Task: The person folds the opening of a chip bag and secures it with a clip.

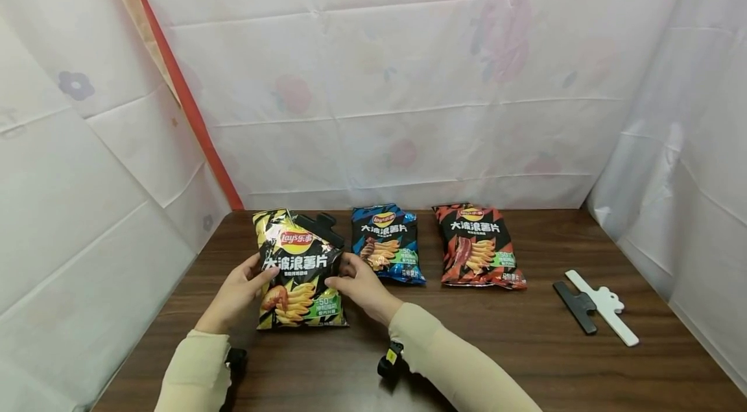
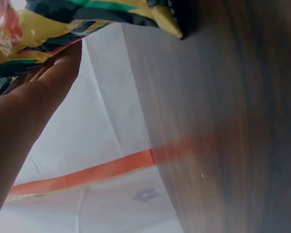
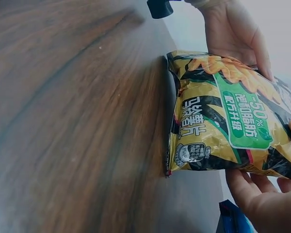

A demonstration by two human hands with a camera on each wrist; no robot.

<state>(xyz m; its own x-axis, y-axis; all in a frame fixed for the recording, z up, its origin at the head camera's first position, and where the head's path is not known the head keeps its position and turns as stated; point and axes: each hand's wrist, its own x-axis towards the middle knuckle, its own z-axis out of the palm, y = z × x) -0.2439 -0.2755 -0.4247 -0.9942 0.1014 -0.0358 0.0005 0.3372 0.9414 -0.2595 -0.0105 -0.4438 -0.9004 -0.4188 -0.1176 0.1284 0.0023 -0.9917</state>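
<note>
Bag [image 1: 299,269] with black clip [image 1: 321,228] at top corner, head view only

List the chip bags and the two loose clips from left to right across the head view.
Yellow-and-black bag, blue-and-black bag, red-and-black bag, loose black clip, white clip.

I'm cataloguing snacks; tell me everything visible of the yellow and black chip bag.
The chip bag looks like glossy, puffed plastic film, printed with a red and yellow logo, white lettering, pictured chips and a green panel. It is left of the blue bag, front towards the head camera, lettering upright. The left hand and right hand grip its sides; a black clip lies along its upper right edge.
</note>
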